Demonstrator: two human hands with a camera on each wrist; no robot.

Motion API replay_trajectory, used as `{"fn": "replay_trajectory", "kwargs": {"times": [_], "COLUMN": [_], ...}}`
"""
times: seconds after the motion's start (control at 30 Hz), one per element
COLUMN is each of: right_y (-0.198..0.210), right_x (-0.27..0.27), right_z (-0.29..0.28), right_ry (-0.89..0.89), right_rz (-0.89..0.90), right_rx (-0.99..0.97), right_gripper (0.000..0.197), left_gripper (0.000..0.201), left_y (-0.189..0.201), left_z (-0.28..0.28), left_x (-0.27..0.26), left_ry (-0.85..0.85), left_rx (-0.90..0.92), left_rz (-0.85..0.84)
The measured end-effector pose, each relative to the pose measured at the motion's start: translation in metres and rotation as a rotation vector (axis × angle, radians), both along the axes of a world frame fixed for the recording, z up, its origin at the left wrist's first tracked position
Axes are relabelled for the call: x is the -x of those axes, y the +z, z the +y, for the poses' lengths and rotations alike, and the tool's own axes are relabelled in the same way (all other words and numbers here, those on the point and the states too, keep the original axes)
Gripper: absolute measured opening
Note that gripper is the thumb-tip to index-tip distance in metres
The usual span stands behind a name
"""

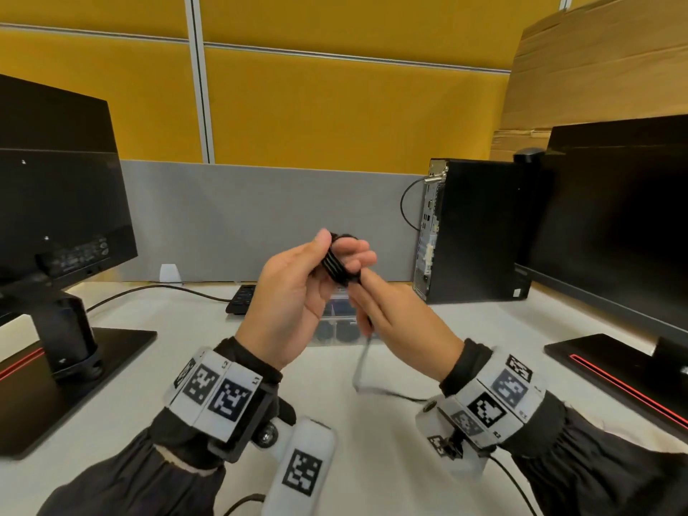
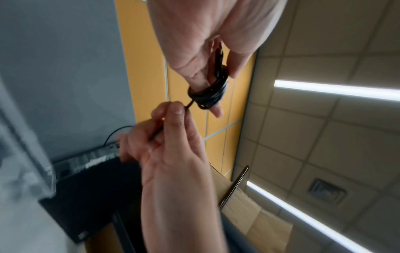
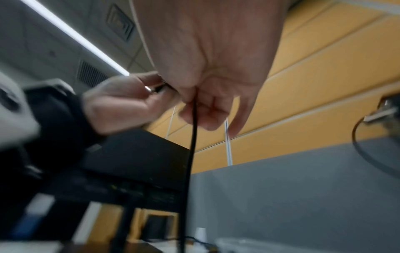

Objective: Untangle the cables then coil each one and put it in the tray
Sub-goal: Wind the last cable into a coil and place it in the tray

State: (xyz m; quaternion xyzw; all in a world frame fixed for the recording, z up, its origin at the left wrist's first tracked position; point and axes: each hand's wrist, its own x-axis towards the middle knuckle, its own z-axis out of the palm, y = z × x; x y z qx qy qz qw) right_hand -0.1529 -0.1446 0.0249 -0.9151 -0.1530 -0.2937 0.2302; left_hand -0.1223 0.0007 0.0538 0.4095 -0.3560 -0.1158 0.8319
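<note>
My left hand (image 1: 344,251) is raised over the desk with a black cable (image 1: 337,265) wound in a tight coil round its fingers, and the thumb presses on the turns. In the left wrist view the coil (image 2: 207,93) rings the fingers (image 2: 217,111). My right hand (image 1: 363,290) pinches the free strand (image 2: 187,106) just below the coil. The strand (image 3: 192,145) drops from the right hand (image 3: 194,102) to the desk, where the slack (image 1: 363,366) lies. A metal plug end (image 3: 151,89) shows at the left hand (image 3: 121,102). A clear tray (image 1: 335,329) with dark coils in it sits behind the hands, mostly hidden.
A black monitor (image 1: 56,202) on a stand (image 1: 74,351) is at the left. A PC tower (image 1: 473,232) and another monitor (image 1: 614,225) with its base (image 1: 614,366) stand at the right. A black keyboard (image 1: 242,299) lies by the grey partition (image 1: 260,217).
</note>
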Motion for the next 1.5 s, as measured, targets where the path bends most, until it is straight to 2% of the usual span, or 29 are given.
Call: {"fn": "replay_trajectory", "kwargs": {"times": [0.13, 0.2, 0.27, 0.33, 0.37, 0.4, 0.47, 0.53, 0.57, 0.67, 0.7, 0.77, 0.8, 0.9, 0.93, 1.0, 1.03, 1.1, 1.17, 1.23, 1.27, 1.33, 1.43, 1.5], "right_y": [0.006, 0.005, 0.006, 0.012, 0.017, 0.02, 0.023, 0.018, 0.013, -0.002, -0.006, -0.01, -0.01, 0.0, 0.006, 0.018, 0.023, 0.027, 0.026, 0.02, 0.015, 0.003, -0.013, -0.013], "right_x": [0.02, 0.028, 0.03, 0.028, 0.025, 0.021, 0.012, 0.004, 0.001, 0.001, 0.004, 0.011, 0.014, 0.021, 0.024, 0.028, 0.028, 0.022, 0.013, 0.001, -0.005, -0.015, -0.014, -0.003], "right_z": [0.016, 0.018, 0.016, 0.01, 0.004, -0.001, -0.01, -0.016, -0.018, -0.016, -0.011, -0.001, 0.004, 0.012, 0.013, 0.009, 0.005, -0.006, -0.016, -0.022, -0.025, -0.029, -0.022, -0.01], "right_ry": [0.196, 0.224, 0.151, 0.064, 0.015, -0.033, -0.099, -0.104, -0.082, 0.052, 0.11, 0.195, 0.22, 0.255, 0.259, 0.251, 0.23, 0.152, 0.079, 0.023, -0.004, -0.03, 0.052, 0.099], "right_rz": [0.463, 0.539, 0.358, 0.122, 0.028, -0.047, -0.153, -0.16, -0.09, 0.296, 0.417, 0.541, 0.554, 0.534, 0.513, 0.428, 0.357, 0.191, 0.05, 0.003, 0.023, 0.175, 0.506, 0.566], "right_rx": [-0.207, -0.134, 0.02, 0.06, 0.053, 0.045, 0.031, -0.003, -0.027, -0.018, -0.005, 0.012, 0.012, -0.006, -0.018, -0.037, -0.035, -0.043, -0.109, -0.177, -0.182, -0.129, 0.016, 0.058], "right_gripper": [0.021, 0.022, 0.025, 0.025, 0.025, 0.026, 0.029, 0.025, 0.021, 0.024, 0.024, 0.024, 0.023, 0.022, 0.022, 0.021, 0.022, 0.022, 0.019, 0.015, 0.015, 0.019, 0.023, 0.025], "left_gripper": [0.044, 0.048, 0.068, 0.088, 0.088, 0.082, 0.058, 0.032, 0.025, 0.026, 0.03, 0.04, 0.047, 0.07, 0.078, 0.093, 0.095, 0.086, 0.067, 0.041, 0.03, 0.022, 0.018, 0.03], "left_y": [-0.001, -0.007, -0.016, -0.026, -0.031, -0.033, -0.034, -0.03, -0.026, -0.014, -0.013, -0.014, -0.018, -0.033, -0.037, -0.042, -0.045, -0.051, -0.051, -0.049, -0.047, -0.041, -0.034, -0.037], "left_z": [0.001, 0.006, 0.012, 0.017, 0.018, 0.018, 0.016, 0.015, 0.015, 0.015, 0.014, 0.012, 0.011, 0.016, 0.019, 0.026, 0.029, 0.034, 0.036, 0.034, 0.032, 0.027, 0.02, 0.017], "left_x": [-0.011, -0.024, -0.034, -0.04, -0.038, -0.035, -0.029, -0.022, -0.019, -0.019, -0.021, -0.029, -0.034, -0.05, -0.056, -0.062, -0.064, -0.063, -0.055, -0.042, -0.036, -0.026, -0.03, -0.04], "left_ry": [0.249, 0.434, 0.536, 0.49, 0.426, 0.342, 0.172, 0.052, 0.015, 0.022, 0.063, 0.182, 0.276, 0.503, 0.522, 0.478, 0.416, 0.207, 0.019, -0.073, -0.1, -0.109, 0.031, 0.164], "left_rx": [-0.079, -0.206, -0.427, -0.621, -0.67, -0.69, -0.696, -0.616, -0.514, -0.177, -0.115, -0.128, -0.199, -0.534, -0.657, -0.857, -0.911, -0.888, -0.813, -0.73, -0.661, -0.459, -0.145, -0.159], "left_rz": [-0.159, -0.333, -0.534, -0.675, -0.693, -0.671, -0.586, -0.494, -0.424, -0.199, -0.157, -0.179, -0.257, -0.649, -0.743, -0.795, -0.767, -0.583, -0.392, -0.357, -0.35, -0.265, -0.041, -0.009]}}
